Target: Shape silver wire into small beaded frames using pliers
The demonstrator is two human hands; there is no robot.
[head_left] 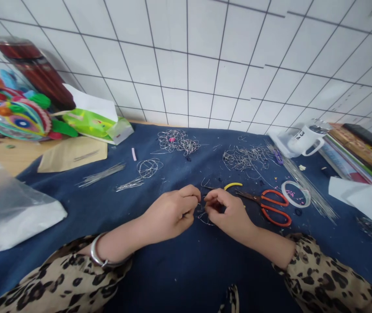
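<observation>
My left hand (174,213) and my right hand (230,213) almost meet over the dark blue cloth. Between the fingertips is a piece of thin bent wire (206,218), mostly hidden by the hands. The left fingers are pinched together on it; the right thumb and fingers curl in around it as well. Just behind the right hand lie pliers with a yellow handle (233,185), partly covered. Scissors with orange handles (275,208) rest to the right, their blades pointing toward that hand. A silver bangle (98,252) circles the left wrist.
Tangled wire (246,157) and wire loops (150,168) lie behind the hands. Straight wires (103,174) are at left, longer ones (306,187) at right. A round dish (309,198) holds pink beads. A white mug (310,140), a red flask (39,74) and a plastic bag (13,213) stand around.
</observation>
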